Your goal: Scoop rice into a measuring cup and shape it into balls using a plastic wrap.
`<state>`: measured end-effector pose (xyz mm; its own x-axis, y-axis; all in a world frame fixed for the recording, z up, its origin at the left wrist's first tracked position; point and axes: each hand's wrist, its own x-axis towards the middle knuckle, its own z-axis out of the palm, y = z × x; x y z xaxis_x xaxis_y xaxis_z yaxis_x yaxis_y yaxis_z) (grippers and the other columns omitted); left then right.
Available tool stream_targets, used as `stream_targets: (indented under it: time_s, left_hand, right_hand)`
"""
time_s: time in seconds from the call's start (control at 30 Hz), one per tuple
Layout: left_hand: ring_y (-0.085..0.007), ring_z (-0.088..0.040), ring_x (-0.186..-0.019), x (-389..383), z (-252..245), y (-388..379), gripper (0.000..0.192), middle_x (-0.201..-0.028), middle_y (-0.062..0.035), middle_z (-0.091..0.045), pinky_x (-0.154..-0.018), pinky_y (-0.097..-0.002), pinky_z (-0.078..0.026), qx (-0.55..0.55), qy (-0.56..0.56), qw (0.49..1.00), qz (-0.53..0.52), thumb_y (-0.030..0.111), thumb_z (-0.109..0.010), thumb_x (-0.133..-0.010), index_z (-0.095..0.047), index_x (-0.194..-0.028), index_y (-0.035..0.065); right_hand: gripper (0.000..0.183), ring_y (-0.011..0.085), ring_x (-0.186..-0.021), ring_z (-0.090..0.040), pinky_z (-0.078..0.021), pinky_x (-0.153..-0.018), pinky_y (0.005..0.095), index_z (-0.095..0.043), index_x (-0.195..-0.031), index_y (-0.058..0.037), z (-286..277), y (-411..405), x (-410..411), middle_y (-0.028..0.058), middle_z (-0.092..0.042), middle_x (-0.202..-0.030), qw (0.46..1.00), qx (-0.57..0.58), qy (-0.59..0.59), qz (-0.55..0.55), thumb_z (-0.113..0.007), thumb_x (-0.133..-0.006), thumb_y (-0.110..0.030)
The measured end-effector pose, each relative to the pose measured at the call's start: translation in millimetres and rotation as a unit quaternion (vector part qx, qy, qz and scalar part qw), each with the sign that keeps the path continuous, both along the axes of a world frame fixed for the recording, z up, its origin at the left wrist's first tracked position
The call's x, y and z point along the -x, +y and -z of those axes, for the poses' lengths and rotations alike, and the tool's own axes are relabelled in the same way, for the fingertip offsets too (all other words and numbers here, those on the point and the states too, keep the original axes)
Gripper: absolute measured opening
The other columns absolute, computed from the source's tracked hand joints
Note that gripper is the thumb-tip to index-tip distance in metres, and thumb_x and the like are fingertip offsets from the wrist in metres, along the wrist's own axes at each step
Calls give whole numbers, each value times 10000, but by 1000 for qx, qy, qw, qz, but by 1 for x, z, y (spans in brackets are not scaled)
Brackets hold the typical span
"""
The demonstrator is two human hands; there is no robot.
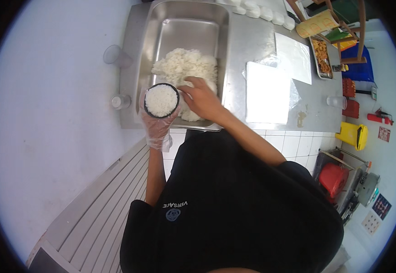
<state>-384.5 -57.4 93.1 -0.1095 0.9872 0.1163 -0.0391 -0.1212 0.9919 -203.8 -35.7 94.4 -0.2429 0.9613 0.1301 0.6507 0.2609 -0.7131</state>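
Observation:
My left hand (pixel 159 124), in a clear plastic glove, holds a round black-rimmed container (pixel 178 101) filled with white rice near the tray's near left corner. My bare right hand (pixel 201 99) is just right of the container, over the cooked rice (pixel 184 65), its fingers spread and slightly blurred. Nothing shows in its fingers, though their undersides are hidden. The rice lies heaped in the near half of a deep stainless steel tray (pixel 224 34). Bare metal shows in the tray's far half.
Left of the tray are two clear plastic cups (pixel 113 54), (pixel 120 101). White sheets (pixel 267 92) lie on the steel table (pixel 238 44) to the right. Beyond them are a tray of brown food (pixel 321 58), another cup (pixel 336 101) and a wooden stool (pixel 361 34). A wall (pixel 58 85) bounds the left.

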Motion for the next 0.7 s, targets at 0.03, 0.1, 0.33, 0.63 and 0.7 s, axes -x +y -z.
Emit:
stream_targets:
  time_s: [0.03,0.1,0.33,0.63,0.7]
  left_hand:
    - [-215,-588,-1156,-9,-7,-2,1036,-1284,-137,-545,-976,-346,-523,-1,-3,1000,5,153,-958,-611,-336,-1422,-18]
    - [-236,-622,-1108,-26,-20,-3,958,-1294,-152,-560,-895,-343,-548,-89,132,987,10,193,-934,-650,-358,-1391,0]
    - [-289,-504,-1309,-62,-25,10,671,-1421,-182,-510,-1109,-402,-359,-25,55,995,81,340,-709,-909,-440,-1438,27]
    - [-333,-480,-1314,-54,12,24,706,-1412,-187,-498,-1083,-416,-408,41,529,840,-117,219,-739,-852,-428,-1462,49]
    - [-345,-500,-1295,-75,9,28,612,-1399,-185,-501,-1068,-421,-420,4,554,823,-124,223,-718,-879,-479,-1409,31]
  right_hand:
    - [320,371,-1219,-542,-439,-1020,432,-650,-1241,-104,-1,6,3,211,-563,-1346,996,34,86,6,-503,-1011,-272]
    - [380,374,-1234,-544,-486,-970,464,-614,-1279,-122,0,11,3,182,-573,-1340,883,277,379,25,-474,-1015,-358]
    - [574,306,-1184,-610,-527,-906,557,-503,-1380,-111,6,-43,-126,106,-588,-1333,558,481,662,141,-385,-1014,-536]
    - [539,412,-1184,-483,-417,-980,494,-592,-1298,-120,102,-95,-278,203,-496,-1320,937,22,-125,325,-768,-820,-295]
    - [552,425,-1214,-450,-401,-986,518,-602,-1288,-154,107,-100,-285,198,-475,-1344,944,21,-195,264,-792,-789,-293]
